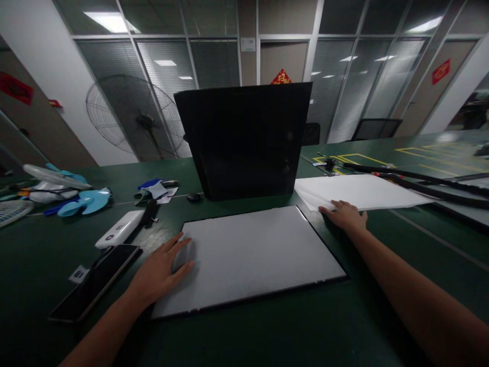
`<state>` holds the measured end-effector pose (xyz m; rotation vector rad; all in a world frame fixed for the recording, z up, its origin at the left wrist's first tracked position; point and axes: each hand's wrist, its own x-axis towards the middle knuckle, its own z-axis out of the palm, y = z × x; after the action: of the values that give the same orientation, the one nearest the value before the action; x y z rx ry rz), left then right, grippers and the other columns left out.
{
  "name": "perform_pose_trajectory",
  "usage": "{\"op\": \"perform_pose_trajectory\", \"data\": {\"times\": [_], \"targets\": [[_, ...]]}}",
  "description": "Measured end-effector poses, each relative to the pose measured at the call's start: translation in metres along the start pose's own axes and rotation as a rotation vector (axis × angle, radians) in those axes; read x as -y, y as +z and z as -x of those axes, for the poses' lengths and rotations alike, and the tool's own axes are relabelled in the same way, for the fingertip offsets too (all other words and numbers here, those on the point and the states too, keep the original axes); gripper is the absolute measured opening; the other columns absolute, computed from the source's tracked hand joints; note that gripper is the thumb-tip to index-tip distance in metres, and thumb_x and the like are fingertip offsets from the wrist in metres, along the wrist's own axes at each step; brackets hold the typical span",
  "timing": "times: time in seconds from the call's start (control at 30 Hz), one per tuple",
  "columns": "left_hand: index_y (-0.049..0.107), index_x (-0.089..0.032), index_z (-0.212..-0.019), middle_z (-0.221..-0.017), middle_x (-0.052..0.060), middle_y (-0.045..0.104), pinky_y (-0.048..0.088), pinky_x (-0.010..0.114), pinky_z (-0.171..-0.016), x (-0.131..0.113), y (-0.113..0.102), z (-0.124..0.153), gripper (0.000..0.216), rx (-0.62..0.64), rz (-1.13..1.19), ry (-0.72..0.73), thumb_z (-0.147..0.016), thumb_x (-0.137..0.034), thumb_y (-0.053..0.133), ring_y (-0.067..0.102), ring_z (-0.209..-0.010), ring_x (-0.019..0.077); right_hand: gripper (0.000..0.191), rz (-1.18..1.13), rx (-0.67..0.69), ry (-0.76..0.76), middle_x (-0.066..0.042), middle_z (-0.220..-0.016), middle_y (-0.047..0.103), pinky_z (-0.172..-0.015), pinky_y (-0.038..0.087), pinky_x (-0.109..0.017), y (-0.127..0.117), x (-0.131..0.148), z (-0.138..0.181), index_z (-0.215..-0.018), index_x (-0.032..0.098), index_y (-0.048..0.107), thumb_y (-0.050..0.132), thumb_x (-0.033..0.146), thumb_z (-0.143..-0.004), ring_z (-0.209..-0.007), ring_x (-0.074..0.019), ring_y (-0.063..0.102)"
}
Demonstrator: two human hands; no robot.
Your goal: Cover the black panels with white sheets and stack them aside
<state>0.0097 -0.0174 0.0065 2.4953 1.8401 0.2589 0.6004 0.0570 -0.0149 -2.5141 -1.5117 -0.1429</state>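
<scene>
A flat white panel [252, 255] with a thin dark edge lies on the green table [267, 336] in front of me. My left hand [162, 270] rests flat on the panel's left edge, fingers stretched out. My right hand [346, 215] lies open by the panel's far right corner, fingertips touching a stack of white sheets [359, 191]. Behind the panel a large black panel [246, 140] stands upright, leaning back.
Left of the panel lie a dark phone [95, 285], a white power bank [120, 229], a small numbered tag [78, 274] and blue plastic fan parts [86, 201]. Black strips [420, 178] lie at the right over yellow floor-tape marks. A floor fan [133, 117] stands behind the table.
</scene>
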Motion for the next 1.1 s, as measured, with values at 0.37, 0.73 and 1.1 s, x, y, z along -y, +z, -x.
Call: {"op": "perform_pose_trajectory", "data": {"times": [0.37,0.73,1.1], "targets": [[0.025,-0.015,-0.162,-0.167,0.017,0.027,0.021,0.06,-0.124,0.013,0.033,-0.004,0.085,-0.042,0.054,-0.032,-0.097,-0.068,0.037,0.021,-0.155,0.0364,0.046,0.173,-0.105,-0.153,-0.022,-0.096,0.068,-0.076,0.05,-0.05,-0.119,0.042,0.07,-0.105,0.015,0.072,0.037,0.046,-0.1,-0.091,-0.0379,0.067],[0.031,-0.014,-0.16,-0.166,0.014,0.031,0.017,0.055,-0.126,0.015,0.029,-0.003,0.071,-0.049,0.184,-0.077,-0.105,-0.057,0.023,0.021,-0.156,0.0287,0.058,0.027,0.12,-1.086,-0.023,-0.15,0.047,-0.088,0.058,-0.056,-0.091,0.211,0.244,-0.15,0.007,0.046,0.036,0.013,-0.094,-0.129,-0.0397,0.054],[0.055,-0.014,-0.145,-0.15,0.01,0.057,0.025,0.049,-0.125,0.038,0.033,-0.008,0.07,-0.239,0.569,-0.113,-0.106,-0.044,0.005,0.047,-0.144,0.0245,0.058,-0.067,0.212,-1.296,-0.023,-0.153,0.043,-0.093,0.054,-0.062,-0.058,0.267,0.282,-0.154,0.008,0.041,0.038,0.028,-0.099,-0.135,-0.0457,0.046]]}}
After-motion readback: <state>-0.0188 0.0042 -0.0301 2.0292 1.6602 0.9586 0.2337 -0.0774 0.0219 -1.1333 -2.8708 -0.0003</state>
